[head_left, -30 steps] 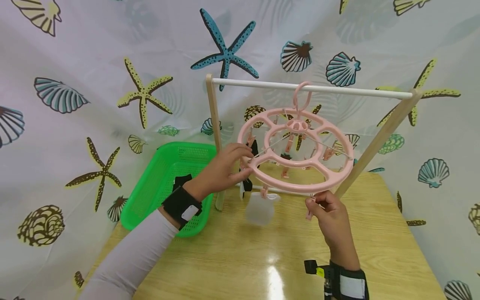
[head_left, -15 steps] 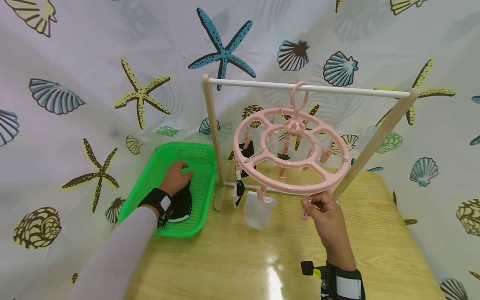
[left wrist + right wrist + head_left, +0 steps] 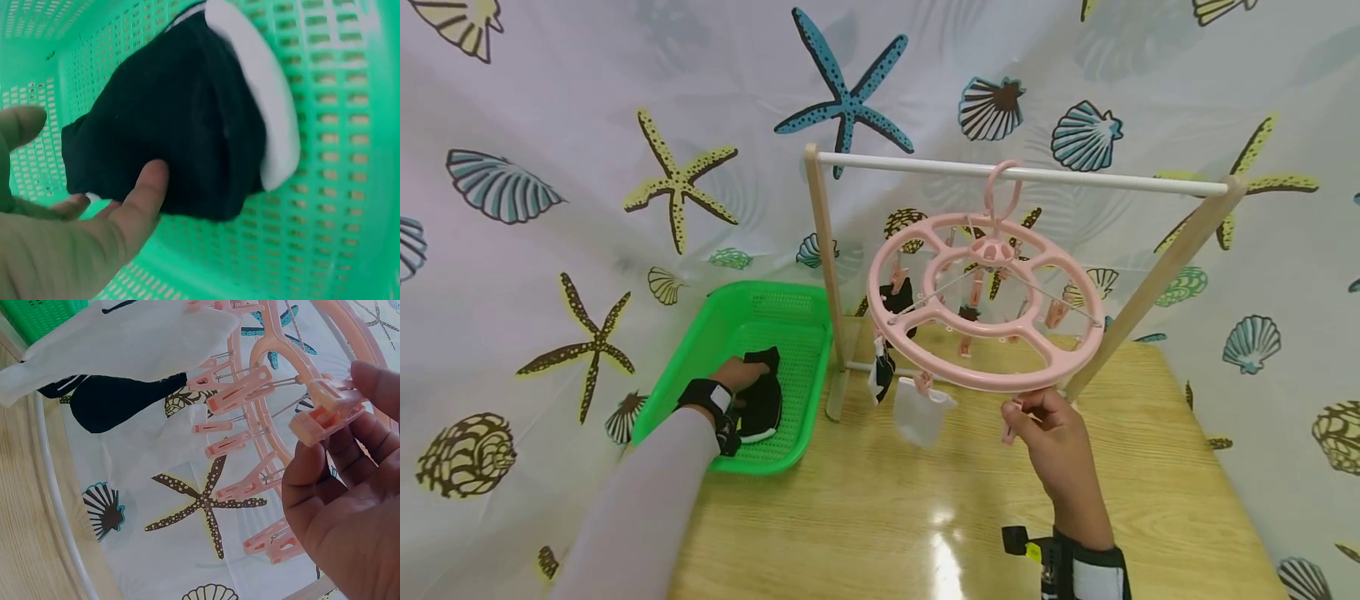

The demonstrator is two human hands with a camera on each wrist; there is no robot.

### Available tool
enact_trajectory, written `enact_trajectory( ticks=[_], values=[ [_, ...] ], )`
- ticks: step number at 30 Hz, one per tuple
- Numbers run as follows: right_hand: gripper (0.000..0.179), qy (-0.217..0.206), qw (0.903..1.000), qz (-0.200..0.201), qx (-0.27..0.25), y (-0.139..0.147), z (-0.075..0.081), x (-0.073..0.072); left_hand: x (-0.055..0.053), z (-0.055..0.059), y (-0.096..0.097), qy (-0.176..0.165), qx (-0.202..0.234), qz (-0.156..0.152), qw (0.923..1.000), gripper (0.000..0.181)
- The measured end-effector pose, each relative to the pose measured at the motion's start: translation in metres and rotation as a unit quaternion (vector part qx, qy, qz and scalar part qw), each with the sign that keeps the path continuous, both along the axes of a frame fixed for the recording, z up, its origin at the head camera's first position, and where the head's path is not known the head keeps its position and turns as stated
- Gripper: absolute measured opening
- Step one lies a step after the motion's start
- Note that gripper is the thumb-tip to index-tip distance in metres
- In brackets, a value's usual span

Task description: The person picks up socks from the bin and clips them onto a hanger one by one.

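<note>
My left hand point(image 3: 741, 375) is down in the green basket point(image 3: 658, 408), touching a black sock-like cloth point(image 3: 762, 408) with a white edge. In the left wrist view one fingertip rests on the black cloth point(image 3: 169, 119) and the other fingers are spread near its narrow end. My right hand point(image 3: 1051, 421) pinches a pink clothespin point(image 3: 1011, 425) under the front rim of a round pink clip hanger point(image 3: 981, 371). The right wrist view shows that clothespin point(image 3: 328, 412) between thumb and fingers, with no cloth in it.
The hanger hooks over a white rod point(image 3: 917, 167) on a wooden stand point(image 3: 1180, 250). A white cloth piece point(image 3: 922, 412), a black-and-white one point(image 3: 882, 372) and a black one point(image 3: 897, 293) hang from clips. Other clothespins point(image 3: 240, 390) dangle from the hanger above the wooden table point(image 3: 865, 508).
My left hand has left the hanger's left rim, moved down-left into the basket and reached the black cloth. My right hand keeps pinching the clothespin in nearly the same place.
</note>
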State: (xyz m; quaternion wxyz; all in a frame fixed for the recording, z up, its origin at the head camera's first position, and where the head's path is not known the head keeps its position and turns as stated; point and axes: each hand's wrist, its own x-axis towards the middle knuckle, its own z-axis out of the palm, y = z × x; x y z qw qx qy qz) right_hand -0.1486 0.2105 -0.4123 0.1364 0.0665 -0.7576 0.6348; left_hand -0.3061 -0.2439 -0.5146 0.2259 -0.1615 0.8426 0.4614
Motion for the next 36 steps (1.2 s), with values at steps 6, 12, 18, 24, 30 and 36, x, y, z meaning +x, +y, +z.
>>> enact_trajectory(
  ticks=[6, 12, 18, 24, 30, 36],
  values=[
    [0.011, 0.004, 1.0000, 0.004, -0.007, -0.001, -0.001, 0.002, 0.004, -0.006, 0.006, 0.060, -0.086, 0.024, 0.9943, 0.057],
    [0.010, 0.008, 0.9999, 0.006, -0.008, -0.002, -0.003, 0.001, 0.006, -0.010, 0.006, 0.132, -0.186, 0.001, 0.9737, 0.035],
    [0.010, 0.008, 1.0000, 0.002, -0.005, -0.002, -0.003, 0.002, 0.005, -0.010, 0.006, 0.194, -0.200, 0.018, 0.9602, 0.043],
    [0.010, 0.009, 0.9998, 0.009, -0.015, -0.001, -0.004, 0.001, 0.007, 0.000, 0.013, 0.233, -0.207, 0.037, 0.9496, 0.043],
    [0.010, 0.011, 0.9999, 0.009, -0.004, -0.001, -0.004, 0.002, 0.003, -0.013, 0.012, 0.222, -0.191, -0.003, 0.9562, 0.036],
    [0.010, 0.011, 0.9993, 0.020, -0.030, -0.001, -0.004, 0.003, 0.003, -0.013, 0.017, 0.197, -0.171, -0.009, 0.9655, 0.038]
  ],
)
